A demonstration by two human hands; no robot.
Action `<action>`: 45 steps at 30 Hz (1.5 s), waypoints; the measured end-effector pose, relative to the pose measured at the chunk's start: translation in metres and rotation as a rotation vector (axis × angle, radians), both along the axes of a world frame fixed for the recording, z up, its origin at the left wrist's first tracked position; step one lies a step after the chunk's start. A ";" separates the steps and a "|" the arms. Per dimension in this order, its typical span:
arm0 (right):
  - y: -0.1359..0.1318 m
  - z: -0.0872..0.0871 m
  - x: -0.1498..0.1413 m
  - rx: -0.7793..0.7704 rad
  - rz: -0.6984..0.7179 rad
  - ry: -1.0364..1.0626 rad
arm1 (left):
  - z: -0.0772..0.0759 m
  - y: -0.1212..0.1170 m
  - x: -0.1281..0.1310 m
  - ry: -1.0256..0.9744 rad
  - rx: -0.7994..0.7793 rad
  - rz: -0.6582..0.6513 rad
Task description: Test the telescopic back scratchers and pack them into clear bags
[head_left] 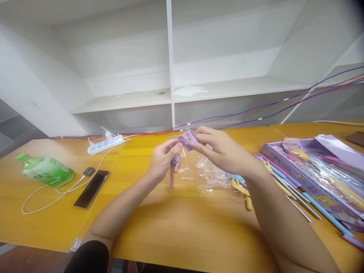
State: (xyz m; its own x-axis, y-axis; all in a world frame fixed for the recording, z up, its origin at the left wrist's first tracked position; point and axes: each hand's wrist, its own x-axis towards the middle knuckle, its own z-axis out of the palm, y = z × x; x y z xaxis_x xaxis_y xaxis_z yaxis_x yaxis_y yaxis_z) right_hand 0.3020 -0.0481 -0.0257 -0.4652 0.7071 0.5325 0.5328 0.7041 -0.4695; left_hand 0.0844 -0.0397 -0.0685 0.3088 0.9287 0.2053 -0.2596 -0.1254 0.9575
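Both my hands are raised above the middle of the wooden table [182, 223]. A small purple printed card or packet [188, 140] is pinched between the fingers of my right hand [222, 151] and the fingertips of my left hand [164, 158]. My left hand also curls round a purple pen-like item [173, 172] that hangs down from it. Below the hands lies a crumpled clear plastic wrapper [209, 176].
At the right lie a purple stationery set box [327, 178], several pens and pencils [295, 191] and yellow scissors [241, 189]. At the left are a green bottle [47, 170] on its side, a phone [91, 189] on a cable, and a white power strip [105, 145]. White shelves stand behind.
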 end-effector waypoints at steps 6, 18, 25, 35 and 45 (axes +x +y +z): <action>-0.003 -0.004 -0.006 0.060 -0.182 -0.123 | 0.001 -0.001 0.001 0.016 -0.007 0.057; 0.000 -0.005 -0.013 0.223 -0.190 -0.010 | 0.004 -0.002 0.002 -0.035 -0.008 0.134; -0.003 -0.004 -0.010 0.321 -0.210 -0.118 | 0.003 -0.002 0.004 -0.044 0.017 0.153; 0.004 -0.007 -0.018 0.386 -0.150 0.128 | 0.003 -0.002 0.006 -0.056 0.014 0.178; 0.000 -0.001 -0.016 0.298 -0.046 0.257 | 0.004 -0.006 0.008 -0.047 -0.008 0.111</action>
